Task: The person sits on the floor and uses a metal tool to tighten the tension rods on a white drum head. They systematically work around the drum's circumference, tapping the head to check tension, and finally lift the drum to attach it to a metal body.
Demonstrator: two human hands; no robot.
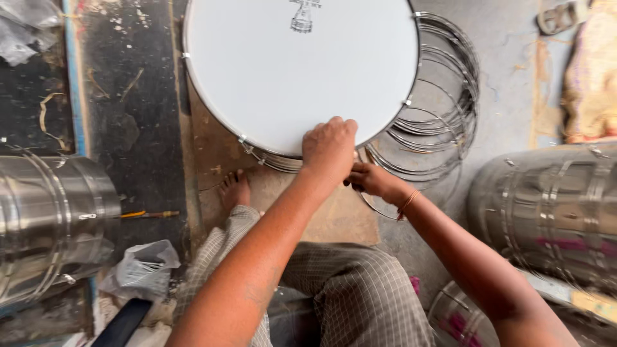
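Both hands' grip (330, 146) (369, 178) on drum (283, 71) rim.

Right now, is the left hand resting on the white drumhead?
Yes: the left hand lies curled on the near edge of the white drumhead, while the right hand sits just below the rim.

steel drum shells (51, 225), stacked metal hoops (443, 109), plastic bag (141, 270)
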